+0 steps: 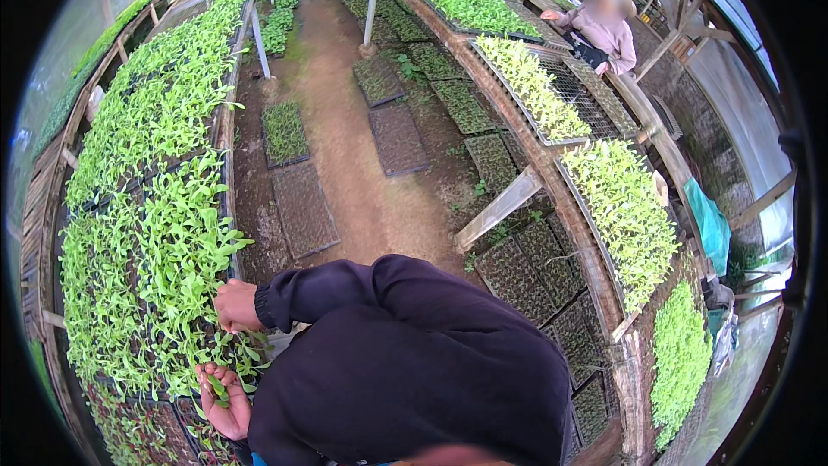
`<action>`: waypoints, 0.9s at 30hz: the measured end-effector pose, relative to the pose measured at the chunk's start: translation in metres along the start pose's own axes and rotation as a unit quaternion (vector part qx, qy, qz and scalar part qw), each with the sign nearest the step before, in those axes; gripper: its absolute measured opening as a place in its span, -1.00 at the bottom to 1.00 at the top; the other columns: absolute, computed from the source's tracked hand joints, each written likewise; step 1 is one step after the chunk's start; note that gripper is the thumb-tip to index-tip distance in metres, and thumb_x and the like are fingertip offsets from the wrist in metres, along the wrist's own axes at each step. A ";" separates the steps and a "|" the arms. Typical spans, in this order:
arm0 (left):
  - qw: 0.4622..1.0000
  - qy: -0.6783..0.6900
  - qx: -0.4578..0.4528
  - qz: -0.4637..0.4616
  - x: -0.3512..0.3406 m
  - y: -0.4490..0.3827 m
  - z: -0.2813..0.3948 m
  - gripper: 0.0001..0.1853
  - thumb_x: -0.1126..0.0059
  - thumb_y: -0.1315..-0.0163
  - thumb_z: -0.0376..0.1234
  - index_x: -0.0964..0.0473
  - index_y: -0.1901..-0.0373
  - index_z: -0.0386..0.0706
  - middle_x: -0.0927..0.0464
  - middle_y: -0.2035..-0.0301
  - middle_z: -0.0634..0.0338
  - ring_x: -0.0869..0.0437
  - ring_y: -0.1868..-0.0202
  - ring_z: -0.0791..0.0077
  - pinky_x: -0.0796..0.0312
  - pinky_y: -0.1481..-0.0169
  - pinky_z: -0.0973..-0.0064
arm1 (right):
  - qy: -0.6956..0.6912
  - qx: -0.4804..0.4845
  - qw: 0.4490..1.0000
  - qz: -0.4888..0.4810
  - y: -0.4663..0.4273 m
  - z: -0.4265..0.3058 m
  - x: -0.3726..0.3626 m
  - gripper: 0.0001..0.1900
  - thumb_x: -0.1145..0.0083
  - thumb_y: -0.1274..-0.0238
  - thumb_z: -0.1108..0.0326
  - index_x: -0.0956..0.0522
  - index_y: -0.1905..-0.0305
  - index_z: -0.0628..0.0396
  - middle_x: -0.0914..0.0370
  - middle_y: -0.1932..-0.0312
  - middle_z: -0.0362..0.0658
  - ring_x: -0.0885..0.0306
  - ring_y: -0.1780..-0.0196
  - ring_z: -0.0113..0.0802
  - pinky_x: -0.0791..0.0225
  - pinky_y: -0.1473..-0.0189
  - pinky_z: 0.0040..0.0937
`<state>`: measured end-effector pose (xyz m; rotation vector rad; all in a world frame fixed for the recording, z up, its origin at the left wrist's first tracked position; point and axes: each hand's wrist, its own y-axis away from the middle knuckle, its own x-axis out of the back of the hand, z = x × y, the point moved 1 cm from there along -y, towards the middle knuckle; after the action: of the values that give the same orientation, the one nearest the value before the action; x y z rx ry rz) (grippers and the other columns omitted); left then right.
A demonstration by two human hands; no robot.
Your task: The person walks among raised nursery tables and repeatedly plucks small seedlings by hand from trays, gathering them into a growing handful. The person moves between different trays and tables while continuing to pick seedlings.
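My left hand [223, 398] is turned palm up at the near side of the seedling bench, its fingers curled around a few loose green leaves [219, 392]. Just beyond it, my right hand [236, 306] reaches in at the edge of the leafy green seedlings [184, 239]. Its fingers are bent down among the plants, and the fingertips are hidden, so whether they pinch a stem does not show. The seedlings grow densely in black trays on the bench. Beside my left hand is a tray of red-stemmed seedlings [129, 424].
A dirt path [349, 142] runs behind me, with seedling trays [284, 133] on the ground along it. Slanted posts [498, 210] support a second bench with pale green seedlings [618, 220]. Another person [601, 32] stands beyond that bench. A teal cloth [708, 223] hangs there.
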<state>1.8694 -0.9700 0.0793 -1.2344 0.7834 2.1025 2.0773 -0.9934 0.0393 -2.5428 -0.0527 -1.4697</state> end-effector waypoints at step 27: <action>0.999 0.023 0.032 -0.025 0.000 -0.018 -0.005 -0.77 0.19 -0.27 -0.49 -0.23 0.05 -0.32 -0.30 0.25 0.09 -0.34 0.25 0.42 -0.29 0.19 0.54 | 0.002 0.047 0.996 0.070 -0.004 0.000 -0.029 -0.90 -0.26 0.23 0.14 -0.64 0.47 -0.29 -0.44 0.43 -0.41 -0.32 0.11 -0.34 -0.14 0.18 -0.25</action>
<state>1.8851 -0.9621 0.0735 -1.2589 0.8253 1.9994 2.0626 -0.9878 0.0147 -2.4166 0.0540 -1.3872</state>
